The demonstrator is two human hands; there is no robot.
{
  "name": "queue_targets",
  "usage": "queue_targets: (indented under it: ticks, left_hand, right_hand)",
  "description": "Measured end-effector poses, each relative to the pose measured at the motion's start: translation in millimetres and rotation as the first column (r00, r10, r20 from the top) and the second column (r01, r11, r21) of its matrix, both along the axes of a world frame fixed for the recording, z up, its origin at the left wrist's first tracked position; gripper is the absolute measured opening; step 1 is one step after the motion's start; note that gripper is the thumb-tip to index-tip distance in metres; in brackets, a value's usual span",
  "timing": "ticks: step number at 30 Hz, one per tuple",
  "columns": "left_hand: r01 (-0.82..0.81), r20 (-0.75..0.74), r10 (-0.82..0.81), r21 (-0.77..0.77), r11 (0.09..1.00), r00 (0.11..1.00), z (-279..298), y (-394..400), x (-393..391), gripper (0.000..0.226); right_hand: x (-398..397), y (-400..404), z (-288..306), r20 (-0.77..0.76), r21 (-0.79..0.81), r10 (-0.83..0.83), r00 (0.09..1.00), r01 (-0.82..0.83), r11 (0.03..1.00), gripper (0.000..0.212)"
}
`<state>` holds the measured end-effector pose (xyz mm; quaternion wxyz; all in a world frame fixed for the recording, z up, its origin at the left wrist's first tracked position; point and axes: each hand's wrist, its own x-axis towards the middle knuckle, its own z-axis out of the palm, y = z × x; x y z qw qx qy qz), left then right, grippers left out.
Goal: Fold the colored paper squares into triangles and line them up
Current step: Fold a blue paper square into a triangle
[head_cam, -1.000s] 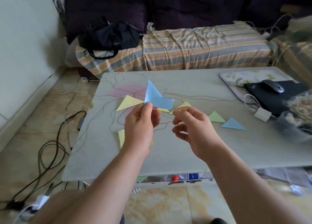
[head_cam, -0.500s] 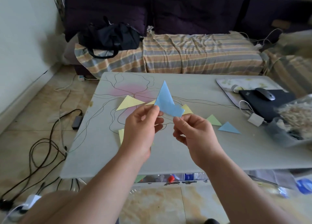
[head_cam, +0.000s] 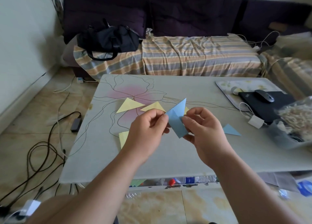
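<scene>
Both hands are raised above the near half of the desk (head_cam: 94, 149), a pale grey top printed with thin dark branching lines and a pink patch. The left hand (head_cam: 145, 134) pinches the left edge of the blue paper (head_cam: 177, 120) between thumb and curled fingers; the right hand (head_cam: 206, 132) pinches its right side and lower corner, fingers curled round it. The blue paper is held in the air, partly folded, one point up and one down. On the desk behind it lie two yellow triangles (head_cam: 129, 104) side by side, with a further yellow corner showing past the blue paper. A yellow sheet (head_cam: 123, 137) lies flat, largely hidden by the left wrist. A blue triangle (head_cam: 230, 130) lies flat just right of the right hand. At the right end of the desk sit a patterned mat (head_cam: 226, 87), a dark laptop (head_cam: 263, 104) with a mouse (head_cam: 264, 95) on it, a white charger (head_cam: 255, 121) and a clear bag (head_cam: 295, 122) of pale contents. Beyond the desk stands a sofa (head_cam: 185, 58) with a striped cover, dark cushions and a black bag (head_cam: 108, 38). Cables (head_cam: 43, 149) trail over the tiled floor on the left.
</scene>
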<state>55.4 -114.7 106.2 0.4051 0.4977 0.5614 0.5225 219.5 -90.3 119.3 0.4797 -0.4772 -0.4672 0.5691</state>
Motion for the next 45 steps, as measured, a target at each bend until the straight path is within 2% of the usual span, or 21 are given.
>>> queue_targets:
  ticks: [4, 11, 14, 17, 20, 23, 26, 30, 33, 37, 45]
  left_hand:
    - [-0.004, 0.044, 0.005, -0.014, 1.0, 0.999, -7, 3, 0, 0.015]
    - [0.137, -0.011, -0.137, 0.025, 0.99, 0.991, -14, 7, -7, 0.041]
    - [0.198, -0.022, -0.197, 0.016, 0.98, 0.98, -15, 7, -6, 0.038]
    - [0.225, 0.042, -0.227, 0.037, 0.974, 0.973, -14, 7, -3, 0.024]
    - [0.224, 0.12, -0.227, 0.032, 0.974, 0.967, -14, 8, 0, 0.031]
    - [0.243, 0.128, -0.245, 0.032, 0.969, 0.961, -14, 9, 0, 0.031]
    - [0.212, 0.153, -0.213, 0.025, 0.977, 0.965, -14, 10, -1, 0.028]
    - [0.149, 0.227, -0.139, -0.028, 0.988, 0.964, -13, 13, 0, 0.027]
    - [0.086, 0.249, -0.059, -0.1, 0.991, 0.967, -15, 17, 0, 0.024]
    - [0.108, 0.298, -0.041, -0.209, 0.972, 0.954, -17, 20, -1, 0.013]
    - [0.198, 0.333, -0.132, -0.173, 0.965, 0.934, -16, 18, -3, 0.045]
  right_hand:
    - [2, 5, -9, -0.039, -0.019, 0.039, 0.998, -0.039, 0.999, 0.023]
    - [9, 13, -11, -0.064, -0.022, 0.143, 0.988, -0.144, 0.989, 0.029]
    - [14, 16, -12, -0.026, 0.04, 0.136, 0.99, -0.135, 0.99, 0.035]
    - [17, 18, -14, 0.024, 0.089, 0.088, 0.996, -0.09, 0.992, 0.038]
    - [18, 21, -16, 0.037, 0.089, 0.05, 0.998, -0.053, 0.995, 0.038]
    - [18, 22, -17, 0.073, 0.091, 0.047, 0.996, -0.053, 0.994, 0.028]
    - [19, 22, -17, 0.125, 0.083, 0.052, 0.991, -0.063, 0.995, 0.016]
    - [22, 25, -20, 0.175, 0.074, 0.096, 0.98, -0.111, 0.991, 0.029]
    - [21, 25, -21, 0.221, 0.06, 0.167, 0.961, -0.185, 0.981, 0.029]
    - [19, 26, -25, 0.248, 0.081, 0.186, 0.951, -0.212, 0.974, 0.033]
    - [20, 30, -30, 0.196, 0.06, 0.149, 0.969, -0.164, 0.985, 0.027]
